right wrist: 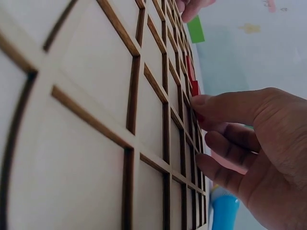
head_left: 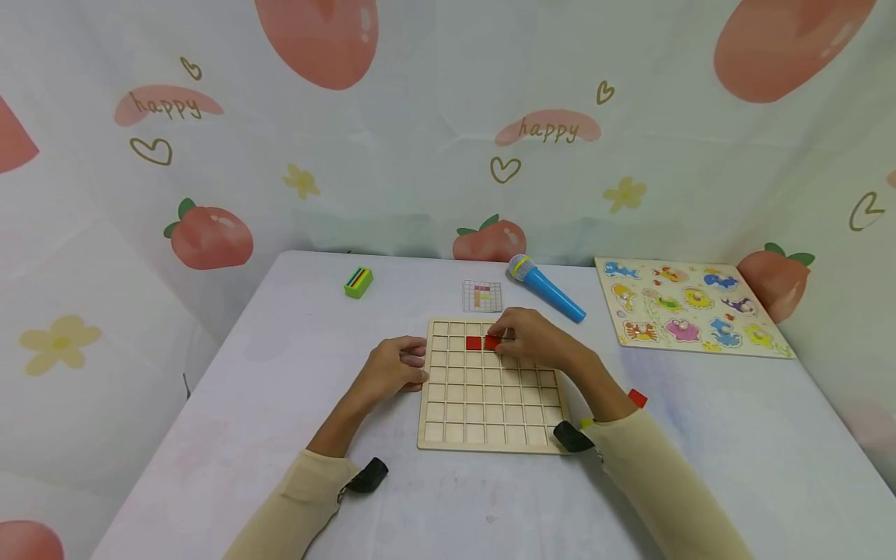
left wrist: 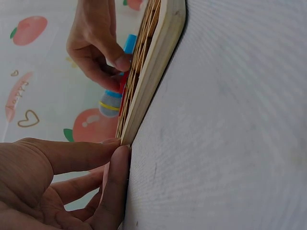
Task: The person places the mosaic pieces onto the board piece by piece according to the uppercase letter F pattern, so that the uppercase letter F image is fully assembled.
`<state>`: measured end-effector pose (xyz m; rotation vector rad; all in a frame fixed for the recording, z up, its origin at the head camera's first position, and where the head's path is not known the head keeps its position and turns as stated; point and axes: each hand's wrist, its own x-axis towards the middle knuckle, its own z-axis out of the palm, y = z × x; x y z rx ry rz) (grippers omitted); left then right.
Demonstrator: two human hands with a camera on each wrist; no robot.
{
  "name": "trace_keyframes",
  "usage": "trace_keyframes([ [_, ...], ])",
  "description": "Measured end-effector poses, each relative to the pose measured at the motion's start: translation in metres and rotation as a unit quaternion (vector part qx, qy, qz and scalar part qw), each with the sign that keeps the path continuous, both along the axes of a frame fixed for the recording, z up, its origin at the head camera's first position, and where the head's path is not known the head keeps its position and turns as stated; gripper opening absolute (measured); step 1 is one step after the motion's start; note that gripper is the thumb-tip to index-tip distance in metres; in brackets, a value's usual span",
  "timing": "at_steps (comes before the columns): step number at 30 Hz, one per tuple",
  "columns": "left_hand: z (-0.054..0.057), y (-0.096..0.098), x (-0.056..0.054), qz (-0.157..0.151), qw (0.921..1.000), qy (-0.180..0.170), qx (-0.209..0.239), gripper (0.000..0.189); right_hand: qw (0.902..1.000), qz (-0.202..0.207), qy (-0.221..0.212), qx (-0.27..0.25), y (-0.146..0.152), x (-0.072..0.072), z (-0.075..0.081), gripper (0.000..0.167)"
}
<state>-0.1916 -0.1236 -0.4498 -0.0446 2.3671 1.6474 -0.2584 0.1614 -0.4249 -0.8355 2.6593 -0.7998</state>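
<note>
A square wooden grid board (head_left: 455,393) lies on the table before me. One red square tile (head_left: 474,343) sits in a cell of its second row from the far edge. Just right of it, my right hand (head_left: 535,338) pinches another red tile (head_left: 491,342) between thumb and fingers. In the right wrist view that held tile (right wrist: 195,89) is partly covered by the thumb, right at the grid's surface. My left hand (head_left: 392,365) is at the board's left side; the left wrist view shows its thumb and a finger pinching the board's edge (left wrist: 163,40).
Beyond the board lies a small printed grid card (head_left: 482,296), with a blue toy microphone (head_left: 549,292) beside it. A green block with coloured stripes (head_left: 358,282) is at far left. An animal puzzle board (head_left: 682,299) lies at right. By my right sleeve is a loose red piece (head_left: 637,398).
</note>
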Motion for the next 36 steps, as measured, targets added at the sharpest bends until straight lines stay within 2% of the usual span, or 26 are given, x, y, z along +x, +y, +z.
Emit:
trace_keyframes([
  [11,0.0020,0.0010,0.0003,0.001,1.0000,0.001,-0.001,0.061,0.9997,0.015,0.013,-0.012,-0.0036,0.0001,0.0021,0.026],
  [26,0.0018,0.0000,0.0000,-0.001,1.0000,0.002,-0.002,0.061,0.9994,0.026,0.021,-0.004,-0.0037,-0.0009,0.0017,0.022],
  [36,0.0006,0.0002,-0.0008,-0.002,1.0000,0.000,0.000,0.061,0.9997,0.016,0.016,0.008,-0.0015,-0.0007,0.0013,0.024],
])
